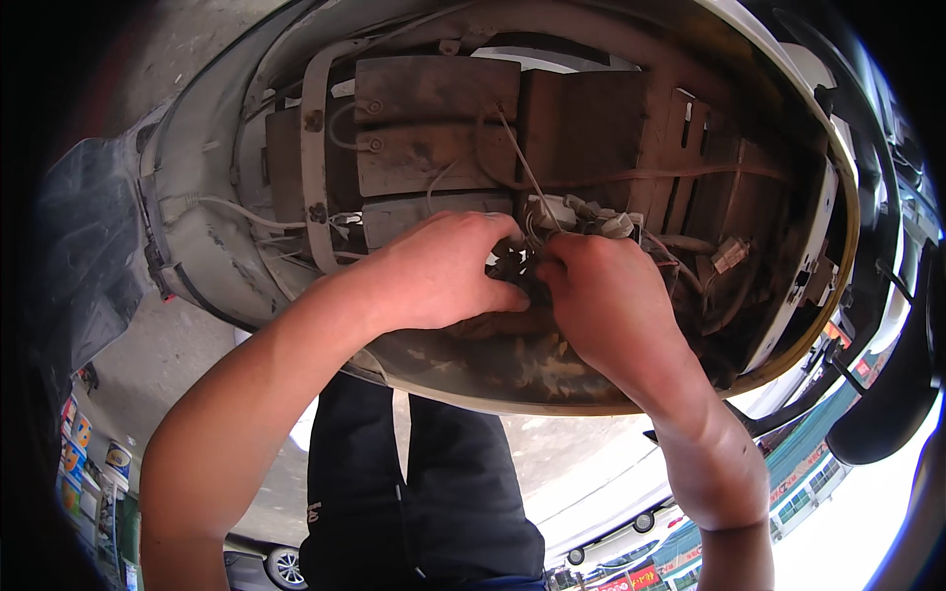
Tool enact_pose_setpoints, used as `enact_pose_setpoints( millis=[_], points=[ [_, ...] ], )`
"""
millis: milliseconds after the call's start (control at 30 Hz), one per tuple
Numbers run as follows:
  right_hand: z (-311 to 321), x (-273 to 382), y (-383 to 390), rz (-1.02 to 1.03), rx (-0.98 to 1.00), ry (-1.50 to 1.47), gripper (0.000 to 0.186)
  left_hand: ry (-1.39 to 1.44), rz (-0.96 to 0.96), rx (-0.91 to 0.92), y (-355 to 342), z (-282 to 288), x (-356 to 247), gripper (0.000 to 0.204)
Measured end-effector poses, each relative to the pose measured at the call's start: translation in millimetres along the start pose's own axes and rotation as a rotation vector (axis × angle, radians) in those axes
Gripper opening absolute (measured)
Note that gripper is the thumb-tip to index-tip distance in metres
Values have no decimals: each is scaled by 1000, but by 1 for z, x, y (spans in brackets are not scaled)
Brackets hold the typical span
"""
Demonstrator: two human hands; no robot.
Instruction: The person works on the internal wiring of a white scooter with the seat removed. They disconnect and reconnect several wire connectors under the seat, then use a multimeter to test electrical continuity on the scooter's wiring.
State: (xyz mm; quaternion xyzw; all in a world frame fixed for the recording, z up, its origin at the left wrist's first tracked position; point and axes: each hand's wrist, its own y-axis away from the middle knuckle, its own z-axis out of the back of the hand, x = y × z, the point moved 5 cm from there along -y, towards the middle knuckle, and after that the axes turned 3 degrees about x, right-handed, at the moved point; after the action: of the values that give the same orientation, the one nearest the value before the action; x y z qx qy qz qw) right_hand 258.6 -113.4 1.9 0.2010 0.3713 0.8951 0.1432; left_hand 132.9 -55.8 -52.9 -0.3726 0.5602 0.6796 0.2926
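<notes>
Inside the open body of a scooter, both my hands work at a tangle of wires and pale plugs (pixel 581 212). My left hand (pixel 448 268) curls around dark wiring (pixel 507 262), its thumb below and fingers above. Beside it, my right hand (pixel 606 286) is closed in a pinch; whatever lies between its fingertips is hidden. A thin pale wire (pixel 527 167) runs from the batteries (pixel 434 94) down to the right fingertips. The dusty batteries lie just beyond my hands, partly covered by the left one.
A metal strap (pixel 316 148) crosses the compartment on the left. A loose plug (pixel 730 255) lies to the right on a cable. The yellowed body rim (pixel 591 408) curves close under my forearms. A black scooter seat or grip-like part (pixel 882 414) sticks out at the right.
</notes>
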Motion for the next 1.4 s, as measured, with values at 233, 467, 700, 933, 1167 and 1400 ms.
enact_pose_setpoints(
  millis=[233, 467, 700, 933, 1167, 1400],
  points=[
    [2, 0, 4, 6, 8, -41, 12, -283, 25, -35, -15, -19, 1, 42],
    [58, 12, 68, 45, 9, -226, 12, -7, 224, -69, -29, -4, 32, 37],
    [100, -96, 205, -156, -850, -157, 12, -4, 257, -98, -28, -5, 33, 40],
    [61, -150, 209, -155, -1104, -36, 16, -234, 189, -180, 9, -9, -19, 26],
    [61, -156, 212, -46, -1112, 17, 14, 260, 330, 15, 18, -30, -31, 21],
    [60, -158, 215, 30, -1149, -3, 14, 865, 503, -133, 12, -47, -29, 16]
  ],
)
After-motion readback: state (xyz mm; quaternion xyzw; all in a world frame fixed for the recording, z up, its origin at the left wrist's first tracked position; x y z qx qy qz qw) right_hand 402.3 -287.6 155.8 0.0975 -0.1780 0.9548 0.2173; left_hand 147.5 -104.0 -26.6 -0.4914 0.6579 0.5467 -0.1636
